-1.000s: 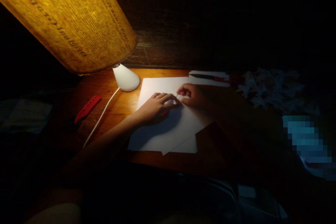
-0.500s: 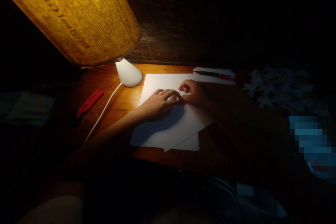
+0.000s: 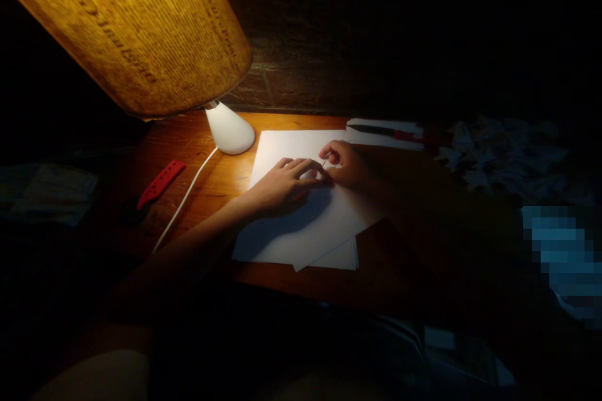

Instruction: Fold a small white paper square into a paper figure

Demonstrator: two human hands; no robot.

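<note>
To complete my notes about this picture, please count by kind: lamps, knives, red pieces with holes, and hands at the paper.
Lamp: 1
Black-bladed knife: 1
Red piece with holes: 1
Hands: 2, left hand and right hand
Total: 5

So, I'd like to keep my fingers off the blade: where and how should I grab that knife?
Probably by the red handle, from above on the right: the knife lies flat across the small white sheets, its dark blade pointing left toward the lamp base. The handle's far end fades into shadow.
</note>
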